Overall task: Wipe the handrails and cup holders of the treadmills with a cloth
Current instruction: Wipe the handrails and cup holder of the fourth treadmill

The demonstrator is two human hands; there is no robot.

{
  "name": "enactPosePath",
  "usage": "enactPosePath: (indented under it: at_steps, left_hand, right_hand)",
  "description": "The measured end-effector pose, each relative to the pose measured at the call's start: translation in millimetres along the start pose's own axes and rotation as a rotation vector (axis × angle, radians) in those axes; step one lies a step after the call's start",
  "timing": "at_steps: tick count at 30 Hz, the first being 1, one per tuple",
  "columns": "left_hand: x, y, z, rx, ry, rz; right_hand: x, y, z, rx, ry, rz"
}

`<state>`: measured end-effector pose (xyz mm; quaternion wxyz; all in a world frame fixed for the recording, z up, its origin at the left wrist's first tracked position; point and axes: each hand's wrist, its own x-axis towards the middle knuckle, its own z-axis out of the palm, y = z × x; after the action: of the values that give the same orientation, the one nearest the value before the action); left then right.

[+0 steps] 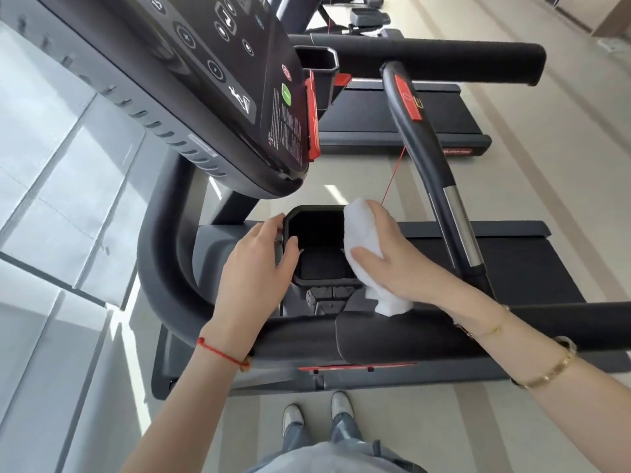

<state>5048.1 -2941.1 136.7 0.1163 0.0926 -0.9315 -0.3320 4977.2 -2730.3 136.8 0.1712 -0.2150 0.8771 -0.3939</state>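
Note:
A black cup holder (319,268) sits below the treadmill console, in the middle of the view. My left hand (259,257) grips its left rim, thumb curled over the edge. My right hand (389,254) presses a white cloth (362,233) against the holder's right rim; the cloth's tail hangs down onto the padded black handrail (392,336) that runs across in front of me. A second handrail (440,39) and cup holder (319,68) lie farther off, on the console's other side.
The tilted console (211,80) with its buttons looms at upper left. A curved grip bar with a metal sensor (457,220) and a red safety cord (392,182) stand right of the cloth. The treadmill belt (532,257) lies beyond. My shoes (317,414) stand on the floor.

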Motion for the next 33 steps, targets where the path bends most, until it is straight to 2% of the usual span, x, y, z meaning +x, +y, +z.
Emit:
enactPosePath:
  at_steps: [4, 7, 10, 14, 18, 23, 26, 33]
  left_hand:
    - [-7.0, 2.9, 0.4, 0.050, 0.044, -0.043]
    - [-10.8, 4.6, -0.3, 0.028, 0.054, -0.061]
    - [-15.1, 6.8, 1.1, 0.030, 0.056, -0.058]
    - [-18.4, 8.4, 3.7, 0.051, 0.063, -0.077]
    - [-18.9, 5.6, 1.7, 0.071, 0.067, -0.088]
    - [-19.5, 7.2, 1.1, 0.073, 0.061, -0.083]
    - [-19.0, 6.0, 1.2, 0.087, 0.057, -0.085]
    - [-19.2, 4.0, 2.8, 0.088, 0.071, -0.078]
  right_hand:
    - [33.0, -12.3, -19.7, -0.279, -0.019, -0.102]
    - [62.9, -29.2, -26.2, -0.495, -0.122, -0.279]
    - [82.0, -43.5, -18.1, -0.600, -0.211, -0.442]
    - [86.3, -34.4, -15.4, -0.561, -0.184, -0.493]
    - [76.3, -8.9, -35.7, -0.385, -0.216, -0.405]
    - [89.7, -29.7, -24.0, -0.519, -0.271, -0.469]
    - [95.1, -42.1, -13.3, -0.559, -0.249, -0.520]
    - [66.5, -6.8, -40.5, -0.351, -0.234, -0.378]
